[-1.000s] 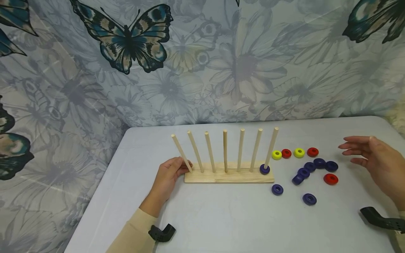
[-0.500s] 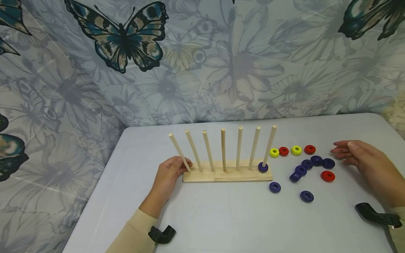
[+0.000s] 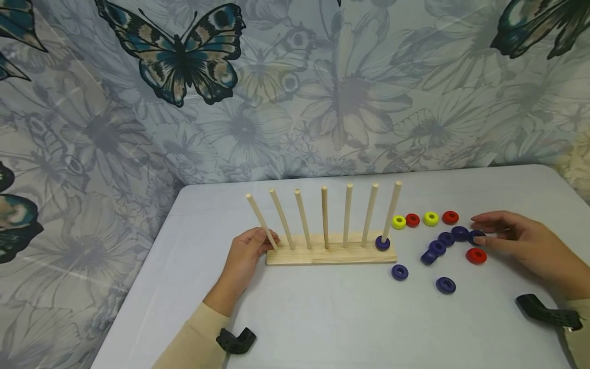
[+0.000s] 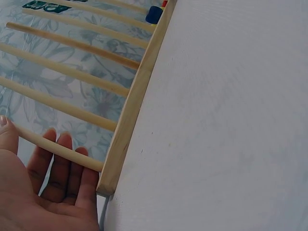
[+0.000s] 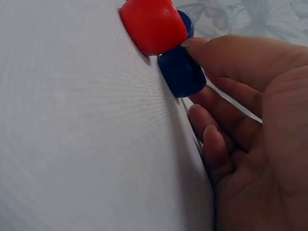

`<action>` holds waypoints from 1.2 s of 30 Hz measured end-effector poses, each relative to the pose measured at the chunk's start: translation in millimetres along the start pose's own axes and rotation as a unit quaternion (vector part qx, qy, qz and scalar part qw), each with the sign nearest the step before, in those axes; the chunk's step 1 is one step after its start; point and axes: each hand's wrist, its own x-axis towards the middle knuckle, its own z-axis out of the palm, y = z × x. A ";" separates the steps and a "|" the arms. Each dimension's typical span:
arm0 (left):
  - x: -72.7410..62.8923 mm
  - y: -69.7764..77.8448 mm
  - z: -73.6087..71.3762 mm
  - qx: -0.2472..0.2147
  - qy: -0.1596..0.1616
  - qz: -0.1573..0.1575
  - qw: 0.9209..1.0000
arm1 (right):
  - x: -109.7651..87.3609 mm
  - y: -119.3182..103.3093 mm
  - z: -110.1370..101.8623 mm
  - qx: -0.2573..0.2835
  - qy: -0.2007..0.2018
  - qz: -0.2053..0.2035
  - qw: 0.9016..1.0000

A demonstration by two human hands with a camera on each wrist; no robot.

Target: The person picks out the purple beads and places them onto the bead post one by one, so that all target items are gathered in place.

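Observation:
A wooden peg rack (image 3: 332, 256) with a row of upright pegs stands on the table. My left hand (image 3: 246, 256) holds its left end, thumb and fingers either side of the outermost peg (image 4: 60, 149) in the left wrist view. On the rightmost peg (image 3: 392, 212) sits one blue ring (image 3: 382, 243) at the base. My right hand (image 3: 521, 238) pinches a blue ring (image 5: 182, 72) at the right end of a curved row of blue rings (image 3: 446, 239); thumb and fingers partly cover it. A red ring (image 3: 476, 256) lies just in front of that ring.
Yellow and red rings (image 3: 430, 219) lie in a line behind the blue ones. Two loose blue rings (image 3: 445, 285) lie nearer the front. A patterned cloth (image 3: 295, 102) hangs behind the white table (image 3: 322, 318).
My right hand has moved left and down to the end blue ring, and its thumb and fingers have closed on it. My left hand stays at the rack's left end.

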 end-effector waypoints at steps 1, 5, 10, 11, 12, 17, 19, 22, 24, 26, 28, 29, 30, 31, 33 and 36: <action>0.0 0.0 0.2 0.001 0.001 -0.001 1.000 | -0.1 -0.1 0.0 -0.004 -0.002 -0.002 1.000; -0.3 1.2 1.3 0.008 0.008 -0.006 1.000 | 0.0 0.1 0.1 -0.010 -0.002 -0.011 1.000; -0.2 2.7 1.0 0.011 0.025 -0.003 1.000 | 0.9 1.1 0.4 -0.026 -0.001 -0.033 0.999; -0.2 2.7 0.6 0.010 0.027 -0.002 1.000 | 1.1 1.2 0.5 -0.031 -0.001 -0.036 0.999; -0.1 2.8 0.3 0.009 0.029 -0.001 1.000 | 1.5 1.3 0.5 -0.035 -0.002 -0.039 0.999; -0.2 2.0 -1.6 0.009 0.026 -0.003 1.000 | 3.1 1.8 0.0 -0.047 -0.005 -0.036 0.998; -0.4 1.6 -2.2 0.010 0.026 -0.004 1.000 | 3.5 1.9 -0.1 -0.052 -0.003 -0.037 0.998; -0.6 1.5 -3.1 0.008 0.024 -0.003 1.000 | 3.9 1.9 -0.3 -0.059 0.003 -0.043 0.997; -0.5 1.4 -3.5 0.007 0.021 -0.002 1.000 | 3.9 1.7 -0.7 -0.065 0.007 -0.041 0.997; -0.3 1.1 -3.8 0.006 0.019 -0.001 1.000 | 3.9 1.6 -1.0 -0.071 0.010 -0.038 0.997; -0.1 0.9 -3.6 0.007 0.017 -0.001 1.000 | 3.3 1.0 -1.3 -0.070 0.012 -0.033 0.997; -0.1 0.8 -3.5 0.007 0.017 -0.001 1.000 | 3.0 0.6 -1.4 -0.070 0.015 -0.030 0.997; 0.1 0.7 -3.3 0.007 0.017 -0.001 1.000 | 2.5 0.1 -1.4 -0.070 0.018 -0.029 0.997; 0.2 0.6 -3.2 0.006 0.017 -0.001 1.000 | 2.0 -0.5 -1.5 -0.068 0.021 -0.028 0.997; 0.3 0.5 -2.9 0.004 0.016 -0.001 1.000 | 0.9 -1.8 -2.0 -0.065 0.027 -0.027 0.997; 1.1 -0.4 -2.8 0.001 0.015 0.000 1.000 | -0.2 -3.7 -3.1 -0.065 0.037 -0.023 0.997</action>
